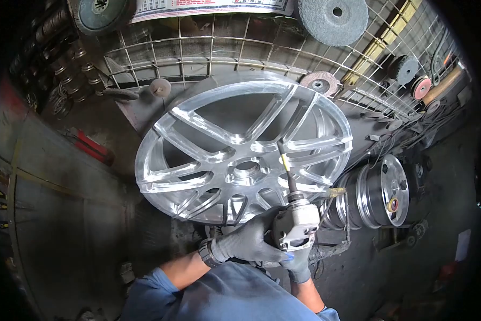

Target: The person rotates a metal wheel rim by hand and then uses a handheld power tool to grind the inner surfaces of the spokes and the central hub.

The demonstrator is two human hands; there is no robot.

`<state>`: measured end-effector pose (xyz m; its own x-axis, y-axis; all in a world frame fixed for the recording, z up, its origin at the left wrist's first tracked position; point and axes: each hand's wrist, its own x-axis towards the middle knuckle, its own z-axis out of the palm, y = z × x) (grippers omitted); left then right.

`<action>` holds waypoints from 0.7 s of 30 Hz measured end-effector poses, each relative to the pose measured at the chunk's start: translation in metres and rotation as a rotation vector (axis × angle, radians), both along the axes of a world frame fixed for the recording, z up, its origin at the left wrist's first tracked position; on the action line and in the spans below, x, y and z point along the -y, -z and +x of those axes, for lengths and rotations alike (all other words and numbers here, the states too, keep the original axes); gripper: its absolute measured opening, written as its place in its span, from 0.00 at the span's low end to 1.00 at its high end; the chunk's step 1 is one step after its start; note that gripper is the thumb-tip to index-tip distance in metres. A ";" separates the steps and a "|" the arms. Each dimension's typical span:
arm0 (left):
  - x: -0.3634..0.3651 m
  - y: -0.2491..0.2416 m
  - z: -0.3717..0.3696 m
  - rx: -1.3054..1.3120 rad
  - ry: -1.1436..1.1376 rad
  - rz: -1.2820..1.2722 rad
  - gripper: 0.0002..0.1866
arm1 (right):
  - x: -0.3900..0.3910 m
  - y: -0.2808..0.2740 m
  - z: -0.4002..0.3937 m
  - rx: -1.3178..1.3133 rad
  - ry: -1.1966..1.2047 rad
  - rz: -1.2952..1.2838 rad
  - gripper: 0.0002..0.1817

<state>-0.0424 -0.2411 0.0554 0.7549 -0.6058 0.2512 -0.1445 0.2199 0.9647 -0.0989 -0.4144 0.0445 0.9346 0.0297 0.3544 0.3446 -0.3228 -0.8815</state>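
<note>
An alloy wheel (pixel 244 147) is being held tilted, face toward the camera, in the middle of the view, leaning back against a wire rack (pixel 240 51). A die grinder (pixel 295 224) is being gripped just below the wheel's lower right rim, with its thin shaft (pixel 286 166) being pointed up across the spokes, the tip lying close to a spoke right of the hub; actual contact cannot be told.

The left hand (pixel 248 242), gloved in grey, is being wrapped around the grinder body from the left, grip clamped on it. The right hand (pixel 300 263), also gloved, is being closed under the grinder from below, grip likewise clamped on the tool.

Right of the wheel, a second, smaller rim (pixel 382 191) is being kept on its side, near but apart. Above the wheel, grey abrasive discs (pixel 334 18) are being hung on the wire rack. Left of the wheel, a red object (pixel 93 147) is lying on a dark surface.
</note>
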 end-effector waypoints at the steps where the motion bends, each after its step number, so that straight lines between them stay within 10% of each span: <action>1: 0.000 0.005 -0.001 -0.035 0.008 -0.016 0.52 | -0.007 -0.003 0.000 -0.078 0.035 0.063 0.40; 12: -0.015 0.004 -0.008 -0.109 -0.031 0.052 0.53 | -0.016 0.012 -0.002 -0.017 -0.012 0.004 0.35; 21: -0.004 -0.002 0.002 -0.011 0.040 0.055 0.54 | 0.001 0.005 -0.002 -0.061 -0.051 -0.002 0.50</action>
